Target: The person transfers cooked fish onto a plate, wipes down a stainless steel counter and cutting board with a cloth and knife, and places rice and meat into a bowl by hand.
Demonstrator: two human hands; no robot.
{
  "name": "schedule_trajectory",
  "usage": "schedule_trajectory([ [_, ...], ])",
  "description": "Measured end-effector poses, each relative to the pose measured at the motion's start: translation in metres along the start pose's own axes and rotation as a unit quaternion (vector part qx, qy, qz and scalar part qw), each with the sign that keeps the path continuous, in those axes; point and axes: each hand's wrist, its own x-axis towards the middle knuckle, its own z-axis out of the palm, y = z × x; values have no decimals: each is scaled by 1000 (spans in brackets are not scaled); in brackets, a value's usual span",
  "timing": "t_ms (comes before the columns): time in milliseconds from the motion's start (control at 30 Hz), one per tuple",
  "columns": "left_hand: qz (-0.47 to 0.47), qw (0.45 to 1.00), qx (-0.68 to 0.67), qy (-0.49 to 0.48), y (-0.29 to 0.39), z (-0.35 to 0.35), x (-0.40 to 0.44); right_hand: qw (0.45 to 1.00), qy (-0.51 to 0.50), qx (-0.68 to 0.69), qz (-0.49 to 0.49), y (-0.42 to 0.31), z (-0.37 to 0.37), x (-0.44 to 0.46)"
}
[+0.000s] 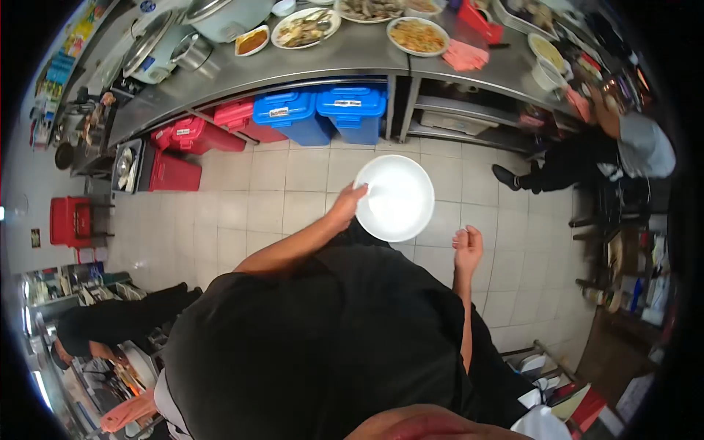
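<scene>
A round white plate [396, 199] is held out over the tiled floor in front of my body. My left hand [349, 203] grips its left rim, with the thumb over the top; the fingers beneath are hidden. Nothing shows on the plate. To the right of it, apart from the plate, my right hand [468, 246] is raised with its fingers loosely curled and apart, holding nothing.
A steel counter [352, 51] across the front bears dishes of food and rice cookers. Blue bins [352, 114] and red bins [194, 136] stand below. One person [642, 143] sits at the right; another [88, 326] works at the lower left.
</scene>
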Motion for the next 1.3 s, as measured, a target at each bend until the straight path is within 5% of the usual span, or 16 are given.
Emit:
schedule_trajectory([
  [333,131,967,-80,205,101,-183,43,974,-223,-20,-35,-74,272,119],
  [533,127,933,-193,277,137,-216,59,949,-309,-20,-62,-86,404,208],
  [767,148,895,-211,365,197,-208,86,941,-337,-35,15,-89,554,297],
  [933,176,870,-244,391,226,-218,115,953,-250,7,172,-95,617,368],
  [1067,179,855,-258,412,240,-222,131,899,-369,-80,222,-90,647,419],
  [1233,175,844,-275,426,249,-255,148,908,-328,-208,159,-123,643,374],
  [1300,163,845,-277,427,257,-268,153,909,-344,-147,182,-112,639,350],
])
